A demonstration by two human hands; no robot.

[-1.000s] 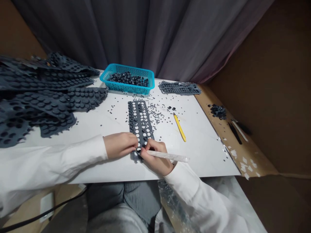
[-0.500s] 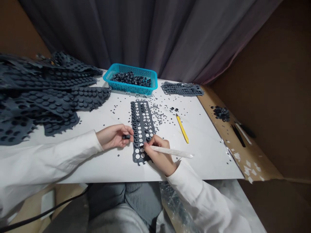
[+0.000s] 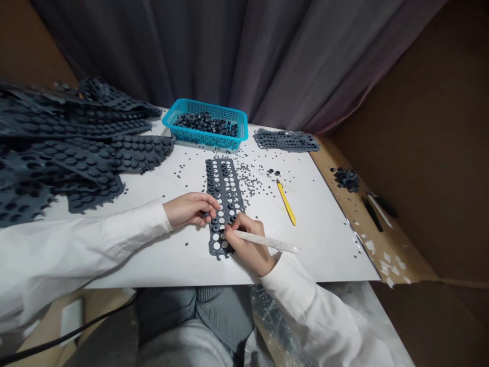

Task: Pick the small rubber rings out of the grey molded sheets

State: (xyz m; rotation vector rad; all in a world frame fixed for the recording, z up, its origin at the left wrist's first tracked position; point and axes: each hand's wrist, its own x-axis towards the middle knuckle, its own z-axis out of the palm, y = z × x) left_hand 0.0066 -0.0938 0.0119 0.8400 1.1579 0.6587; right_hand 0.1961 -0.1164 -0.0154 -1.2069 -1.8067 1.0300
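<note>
Left hand: shifted right, back onto strip at desk centre. Fingers narrow, steadying its 9 o'clock edge; grip cannot be told. Right hand: fingers pinch stick, tip on strip. Basket at 12 o'clock.

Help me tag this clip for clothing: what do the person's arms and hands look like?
The left hand and right hand are bare: no gloves, rings or watch show. The left sleeve and right sleeve are long, white, loose and creased, plain, reaching the wrists.
</note>
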